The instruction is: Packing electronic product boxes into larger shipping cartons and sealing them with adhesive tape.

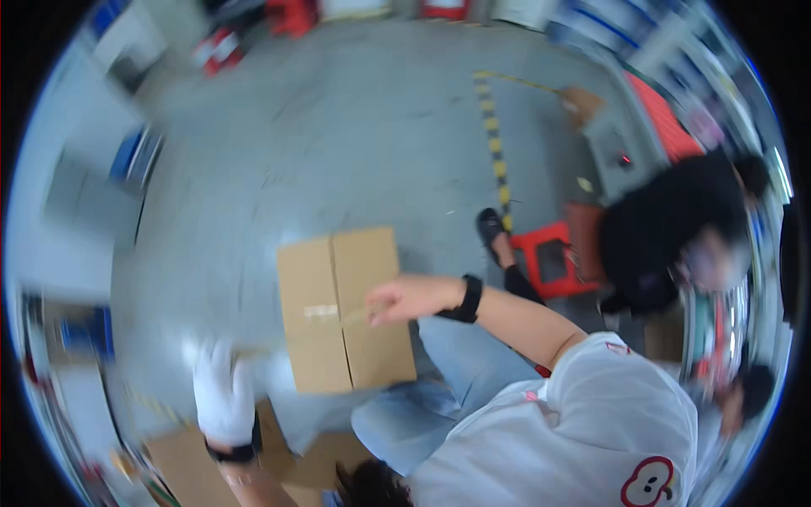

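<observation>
Cardboard box (345,308) under two people's hands

Left hand (221,393) just off the box's lower left corner, blurred and white, black band at the wrist; open or closed impossible to tell. Right hand out of view. Box lying flat on the grey floor (338,135), flaps closed, pale strip of tape (321,311) across the seam. Co-worker's hand (397,300) loosely curled over the box's right edge, black wristband (467,297) behind it. Same co-worker crouched below and right of the box, in white shirt (583,422) and jeans. Flattened cardboard (182,465) below the box's left side. Red stool (549,262) right of the box, person in black (659,228) beyond it. Yellow-and-black floor stripe (494,144) above and right of the box.
</observation>
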Available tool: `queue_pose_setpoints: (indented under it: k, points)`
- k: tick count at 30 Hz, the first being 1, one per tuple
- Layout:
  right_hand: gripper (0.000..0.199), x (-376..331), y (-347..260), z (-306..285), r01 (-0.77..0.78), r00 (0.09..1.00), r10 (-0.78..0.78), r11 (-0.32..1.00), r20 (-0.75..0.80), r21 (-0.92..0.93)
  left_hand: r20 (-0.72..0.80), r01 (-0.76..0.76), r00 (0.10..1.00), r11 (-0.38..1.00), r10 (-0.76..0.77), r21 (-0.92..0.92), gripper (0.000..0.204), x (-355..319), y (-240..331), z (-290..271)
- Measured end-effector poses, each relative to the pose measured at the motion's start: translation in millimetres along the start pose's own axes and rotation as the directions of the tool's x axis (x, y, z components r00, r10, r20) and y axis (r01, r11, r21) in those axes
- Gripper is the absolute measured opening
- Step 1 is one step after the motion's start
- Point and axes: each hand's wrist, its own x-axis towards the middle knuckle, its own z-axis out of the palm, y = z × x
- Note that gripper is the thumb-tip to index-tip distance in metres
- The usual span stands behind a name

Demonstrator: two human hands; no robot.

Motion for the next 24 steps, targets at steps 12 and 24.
queue_pose_setpoints:
  k: [12,24]
  points:
    - [0.033,-243,-171,120,-0.07,0.896,0.091,0.995,-0.434,0.064,0.273,-0.387,0.876,0.917,0.398,-0.094,0.025,3,98,-194]
    - [0.028,-420,-286,270,-0.126,0.681,-0.01,0.983,-0.732,-0.131,0.051,-0.776,0.62,0.621,0.783,-0.113,0.041,18,205,-244]
